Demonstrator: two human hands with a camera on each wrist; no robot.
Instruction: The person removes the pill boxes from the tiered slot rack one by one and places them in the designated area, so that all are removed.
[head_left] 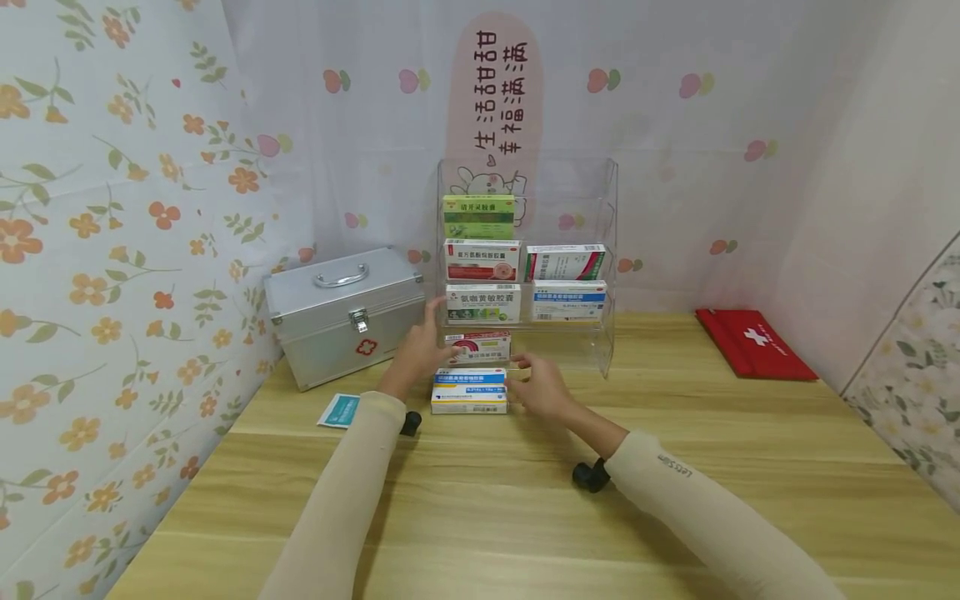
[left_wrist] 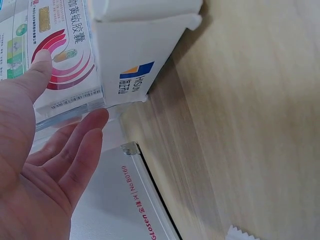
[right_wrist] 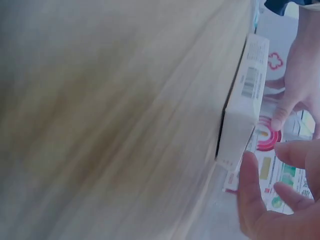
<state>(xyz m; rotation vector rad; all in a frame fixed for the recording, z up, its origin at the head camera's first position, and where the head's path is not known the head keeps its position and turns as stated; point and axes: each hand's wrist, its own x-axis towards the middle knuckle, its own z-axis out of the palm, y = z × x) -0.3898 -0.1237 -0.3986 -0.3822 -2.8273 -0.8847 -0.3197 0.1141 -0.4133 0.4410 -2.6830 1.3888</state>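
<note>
The red-and-white medicine box (head_left: 477,348) sits on the clear rack's (head_left: 609,250) bottom shelf, between both hands; probably light, stiff cardboard, best pinched at its ends. Left hand (head_left: 420,354) touches it with straight fingers; right hand (head_left: 542,388) hovers open beside it, above the blue-and-white box (head_left: 469,392) on the surface (head_left: 675,467).

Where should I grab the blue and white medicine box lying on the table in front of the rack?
Probably by its two short ends, coming from above. The blue and white box lies flat with its long side facing the person, and the left hand and right hand already flank those ends, both open.
</note>
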